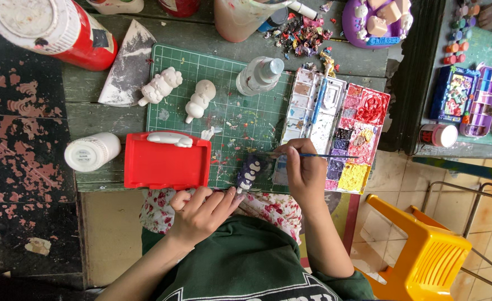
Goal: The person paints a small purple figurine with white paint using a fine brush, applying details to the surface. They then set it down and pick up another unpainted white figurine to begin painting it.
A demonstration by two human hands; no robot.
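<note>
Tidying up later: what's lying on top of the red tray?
On the red tray, one white unpainted clay piece lies along its far edge. The rest looks bare; whatever is beneath the tray is hidden.

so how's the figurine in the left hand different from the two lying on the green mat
The figurine in the left hand is painted dark purple with white spots left; the two figurines on the cutting mat are bare white. The left hand holds it at the table edge, with the right hand and its paintbrush close by; the white pair lie untouched. All three are small, lumpy moulded figures.
</note>
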